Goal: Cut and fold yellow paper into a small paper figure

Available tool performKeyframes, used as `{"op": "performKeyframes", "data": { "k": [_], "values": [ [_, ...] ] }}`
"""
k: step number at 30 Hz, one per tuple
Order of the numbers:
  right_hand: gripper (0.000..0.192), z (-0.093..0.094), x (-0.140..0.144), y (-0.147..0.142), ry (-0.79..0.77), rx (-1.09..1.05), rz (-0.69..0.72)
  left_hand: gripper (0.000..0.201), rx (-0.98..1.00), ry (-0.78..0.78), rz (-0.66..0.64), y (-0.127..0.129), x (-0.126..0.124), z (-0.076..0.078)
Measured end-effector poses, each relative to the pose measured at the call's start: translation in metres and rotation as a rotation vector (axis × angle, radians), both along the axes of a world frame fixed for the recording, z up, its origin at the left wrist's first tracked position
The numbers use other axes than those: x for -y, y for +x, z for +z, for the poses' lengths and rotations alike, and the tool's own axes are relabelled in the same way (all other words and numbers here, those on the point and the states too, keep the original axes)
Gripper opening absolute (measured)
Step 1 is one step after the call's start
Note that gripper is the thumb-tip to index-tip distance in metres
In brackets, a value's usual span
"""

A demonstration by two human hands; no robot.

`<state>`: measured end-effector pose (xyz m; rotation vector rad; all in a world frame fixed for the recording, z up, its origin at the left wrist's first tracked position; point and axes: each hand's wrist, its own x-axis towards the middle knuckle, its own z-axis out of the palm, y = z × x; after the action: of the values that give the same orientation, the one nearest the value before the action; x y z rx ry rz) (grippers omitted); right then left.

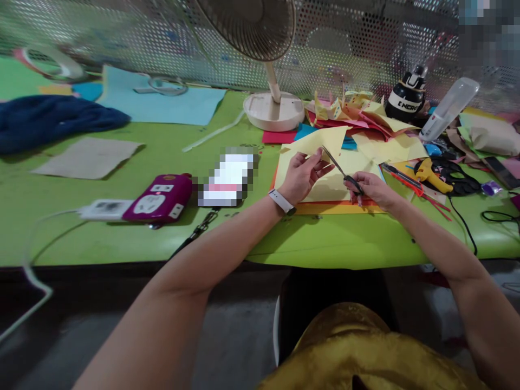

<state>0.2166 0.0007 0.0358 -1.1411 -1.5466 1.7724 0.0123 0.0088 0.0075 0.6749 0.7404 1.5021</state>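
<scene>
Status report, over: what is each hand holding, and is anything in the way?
Left hand holding yellow paper. Right hand holding scissors, blades at paper. Pale sheet below; utility knife rightward, apparently not blocking.

Pale yellow paper point(327, 140), black-handled scissors point(344, 175)

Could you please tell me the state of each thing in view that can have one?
Yellow sheet: raised, held by the left hand
Scissors: held in the right hand; blades open or shut, unclear
Phone: screen lit
Purple device: white adapter against its end
Fan: upright; spinning or not, unclear
Blue cloth: crumpled
Clear bottle: tilted
Black bottle: standing
Yellow glue gun: lying down
</scene>
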Motion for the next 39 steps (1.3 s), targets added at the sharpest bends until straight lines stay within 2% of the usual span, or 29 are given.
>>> {"op": "performKeyframes", "data": {
  "k": [7, 18, 25, 31, 39],
  "values": [
    [0.053, 0.0, 0.0, 0.0, -0.026, 0.01, -0.052, 0.025, -0.034, 0.006, 0.023, 0.001, 0.0, 0.001],
    [0.055, -0.002, 0.0, -0.001, 0.014, -0.03, -0.015, 0.024, 0.009, -0.008, 0.04, 0.001, -0.003, -0.003],
    [0.047, -0.001, 0.0, 0.0, 0.036, -0.011, -0.032, 0.023, 0.035, -0.022, 0.125, -0.006, -0.01, -0.004],
    [0.05, -0.003, -0.001, 0.001, 0.054, 0.044, -0.049, 0.022, 0.078, -0.026, 0.178, -0.011, -0.018, -0.008],
    [0.058, -0.001, 0.001, 0.002, 0.063, 0.083, -0.009, 0.021, 0.078, -0.082, 0.166, -0.006, -0.013, 0.0]
  ]
}}
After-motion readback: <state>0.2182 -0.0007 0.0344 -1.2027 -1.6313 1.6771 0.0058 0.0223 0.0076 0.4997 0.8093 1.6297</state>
